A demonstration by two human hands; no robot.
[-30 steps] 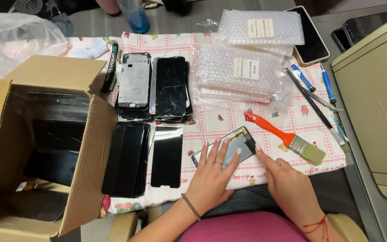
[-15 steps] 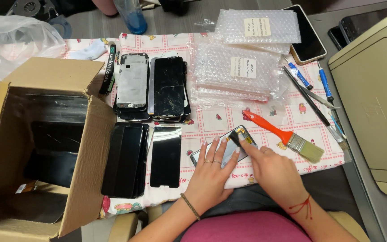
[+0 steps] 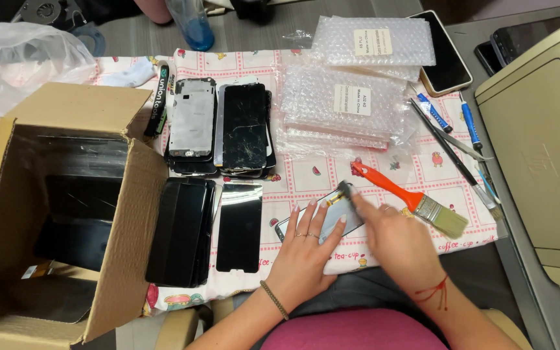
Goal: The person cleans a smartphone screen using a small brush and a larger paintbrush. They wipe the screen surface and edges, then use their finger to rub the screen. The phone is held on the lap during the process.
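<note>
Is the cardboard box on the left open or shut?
Open: the cardboard box has its flaps spread outward, and dark screen panels show inside.

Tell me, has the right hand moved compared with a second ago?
Yes. The right hand has slid left and up over the phone screen, its fingertips nearer the orange handle end of the paintbrush, which stayed put.

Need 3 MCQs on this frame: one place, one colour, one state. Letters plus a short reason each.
1. Where does the paintbrush lie?
A. in the cardboard box
B. on the cloth, right of the hands
C. on the bubble-wrap packs

2. What colour is the brush handle?
A. orange-red
B. blue
C. black

3. What is the left hand doing?
A. resting flat on the phone screen part
B. holding the brush
C. reaching into the box

Answers:
1 B: it lies on the patterned cloth, just beyond the right hand.
2 A: the handle is plainly orange-red.
3 A: its fingers are spread over the phone screen part.
</note>
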